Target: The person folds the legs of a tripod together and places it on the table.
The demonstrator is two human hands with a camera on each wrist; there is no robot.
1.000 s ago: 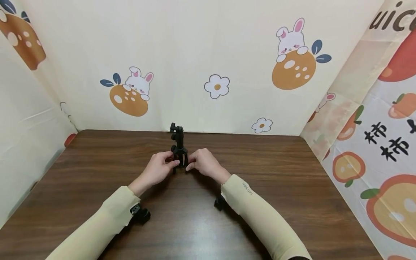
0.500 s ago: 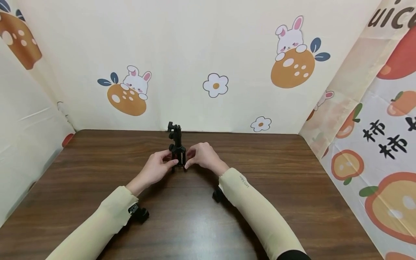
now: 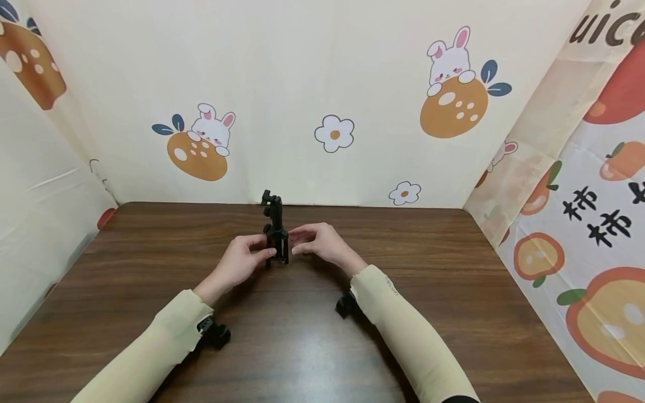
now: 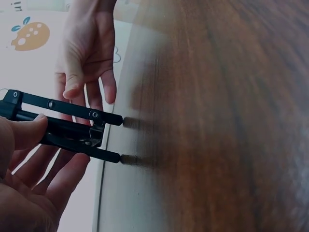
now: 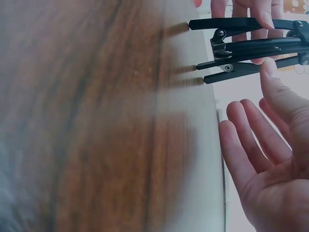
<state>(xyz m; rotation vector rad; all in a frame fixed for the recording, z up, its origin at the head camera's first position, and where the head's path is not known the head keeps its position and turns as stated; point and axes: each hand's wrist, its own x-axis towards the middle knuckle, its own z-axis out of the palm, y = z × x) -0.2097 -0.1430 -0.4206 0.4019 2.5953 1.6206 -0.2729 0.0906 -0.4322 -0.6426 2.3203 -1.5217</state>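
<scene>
A small black tripod point(image 3: 276, 238) stands upright on the wooden table near its back edge, its legs nearly together. My left hand point(image 3: 238, 266) grips its left side low down, thumb in front; the left wrist view shows the thumb point(image 4: 30, 133) pressed on the legs point(image 4: 72, 108). On the other side is my right hand point(image 3: 322, 244), fingers extended. In the right wrist view that hand point(image 5: 275, 169) is spread, with the thumb tip at a leg point(image 5: 236, 72); whether it touches cannot be told.
Behind the brown table point(image 3: 302, 347) hangs a pale curtain point(image 3: 282, 67) with rabbit and fruit prints. Another printed sheet point(image 3: 599, 268) runs along the right side, and white cloth point(image 3: 45, 224) covers the left. Dark devices point(image 3: 215, 334) are strapped at both wrists.
My right hand has shifted slightly right, away from the foot of the tripod leg, and its fingers have straightened. My left hand keeps its grip, and the tripod remains in place.
</scene>
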